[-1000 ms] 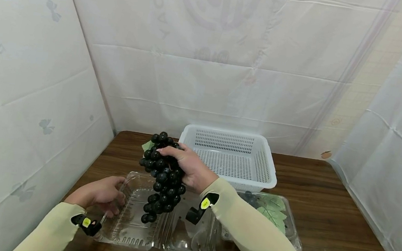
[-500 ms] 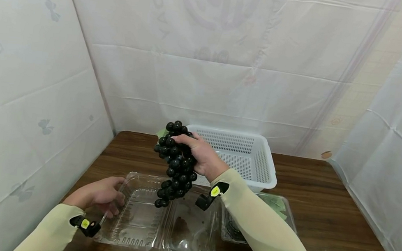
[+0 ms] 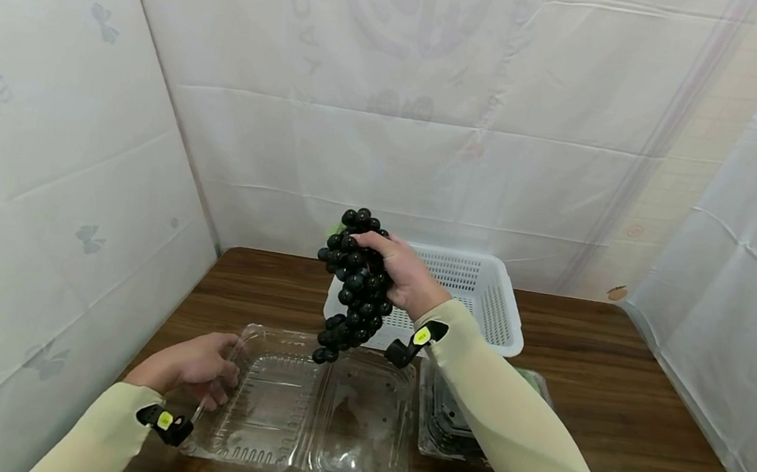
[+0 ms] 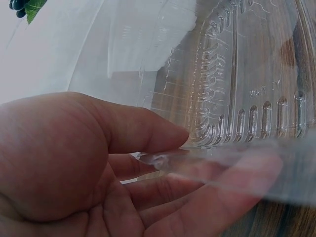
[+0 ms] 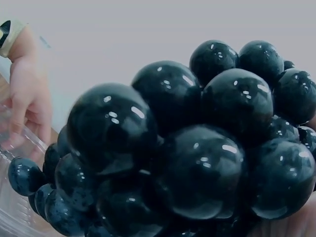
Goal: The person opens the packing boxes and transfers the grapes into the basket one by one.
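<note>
My right hand [image 3: 409,274] grips a bunch of dark grapes [image 3: 352,295] in the head view, held up in front of the white basket's left side. A bit of green leaf [image 3: 336,229] sticks out behind the top of the bunch. In the right wrist view, shiny round grapes [image 5: 200,170] fill most of the picture. An open clear plastic clamshell box [image 3: 269,399] lies on the table below. My left hand [image 3: 195,367] holds its left edge; in the left wrist view the thumb is above the rim [image 4: 232,173] and the fingers are beneath it.
Behind the clamshell stands a white slotted basket [image 3: 492,311], partly covered by the right hand and grapes. To the right, a closed clear container [image 3: 434,421] with a green leaf inside sits partly under the right forearm. White sheeting [image 3: 388,151] walls the dark wooden table [image 3: 613,387].
The right hand has moved the grapes up and to the right, away from over the clamshell to in front of the basket. The left hand stays at the clamshell's edge.
</note>
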`<state>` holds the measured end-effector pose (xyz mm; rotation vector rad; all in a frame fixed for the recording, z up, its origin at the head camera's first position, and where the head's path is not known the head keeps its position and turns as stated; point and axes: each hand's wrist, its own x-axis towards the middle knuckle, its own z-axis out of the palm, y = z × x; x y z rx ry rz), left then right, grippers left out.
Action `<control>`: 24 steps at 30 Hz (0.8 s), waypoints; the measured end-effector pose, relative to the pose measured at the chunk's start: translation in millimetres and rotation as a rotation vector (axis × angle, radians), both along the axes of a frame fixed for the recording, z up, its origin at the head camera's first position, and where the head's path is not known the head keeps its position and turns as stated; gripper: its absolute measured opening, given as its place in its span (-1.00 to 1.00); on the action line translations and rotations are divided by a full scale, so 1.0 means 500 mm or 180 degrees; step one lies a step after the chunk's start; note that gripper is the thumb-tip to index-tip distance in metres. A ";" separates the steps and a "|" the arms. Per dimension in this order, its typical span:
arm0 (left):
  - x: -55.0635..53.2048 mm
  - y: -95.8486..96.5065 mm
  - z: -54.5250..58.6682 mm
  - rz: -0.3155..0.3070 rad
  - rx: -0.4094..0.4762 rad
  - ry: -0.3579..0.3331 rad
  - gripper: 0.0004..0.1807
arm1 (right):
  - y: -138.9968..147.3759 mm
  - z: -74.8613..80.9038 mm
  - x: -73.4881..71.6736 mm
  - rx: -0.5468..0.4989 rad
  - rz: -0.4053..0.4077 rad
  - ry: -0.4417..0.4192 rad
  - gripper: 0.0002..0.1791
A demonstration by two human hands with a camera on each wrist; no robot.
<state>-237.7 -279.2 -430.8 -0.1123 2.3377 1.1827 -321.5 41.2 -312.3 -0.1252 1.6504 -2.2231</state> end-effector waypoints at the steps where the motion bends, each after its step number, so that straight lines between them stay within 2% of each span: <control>1: -0.001 0.000 0.000 -0.0002 -0.0004 0.0002 -0.52 | 0.002 0.001 -0.003 -0.0014 -0.0016 0.0017 -0.41; 7: -0.001 0.003 0.000 0.0022 -0.0003 -0.0010 -0.52 | 0.018 0.012 -0.024 -0.0083 -0.0104 0.0058 -0.48; 12: -0.001 0.003 -0.002 0.0019 -0.0021 0.0002 -0.54 | 0.032 0.025 -0.043 -0.0174 -0.0099 0.0100 -0.69; 17: -0.002 0.001 -0.002 0.0026 -0.0056 0.0020 -0.52 | 0.038 0.032 -0.065 -0.0368 -0.0243 0.0213 -0.86; 20: -0.001 0.001 -0.001 0.0038 -0.0070 0.0019 -0.52 | 0.038 0.032 -0.076 -0.0467 -0.0371 0.0237 -0.88; 24: 0.003 0.004 0.000 0.0047 -0.0066 0.0012 -0.53 | 0.037 0.027 -0.088 -0.0501 -0.0495 0.0226 -0.80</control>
